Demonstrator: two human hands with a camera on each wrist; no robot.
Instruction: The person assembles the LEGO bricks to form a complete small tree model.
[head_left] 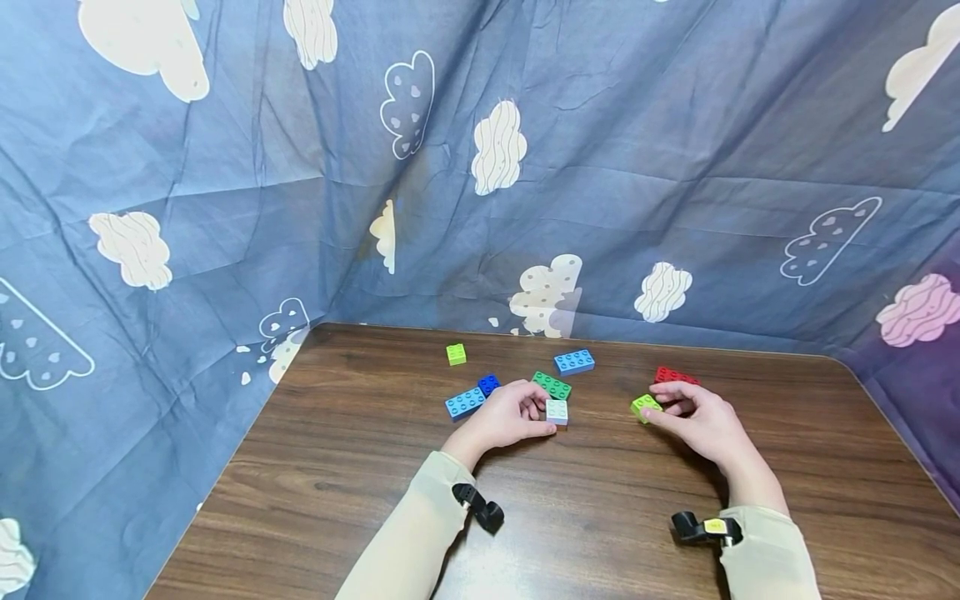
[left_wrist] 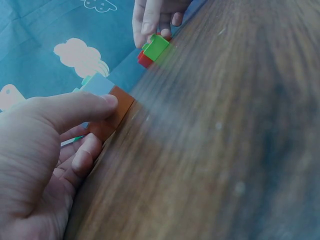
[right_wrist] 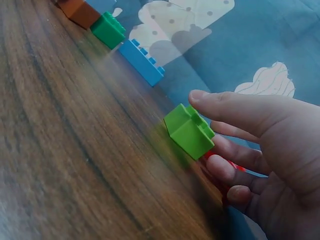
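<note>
My left hand (head_left: 510,417) pinches a white building brick (head_left: 557,411) and an orange brick (left_wrist: 120,107) beneath it, thumb on the near side and curled fingers behind. From above, the white one hides the orange. Over to the right, my right hand (head_left: 697,417) reaches round a lime green brick (head_left: 646,407), which looks to be resting on the table. In the right wrist view the thumb lies above its studs (right_wrist: 197,119) and the other fingers beside it, without a visible firm grip. A red brick (head_left: 671,375) lies just behind these fingers.
Beyond the left hand are a green brick (head_left: 551,385), a blue brick (head_left: 574,362), and a small lime brick (head_left: 456,354). A light blue brick (head_left: 466,403) and a dark blue one (head_left: 489,383) lie left of it. Cloud-patterned cloth (head_left: 450,208) borders the wooden table (head_left: 585,508).
</note>
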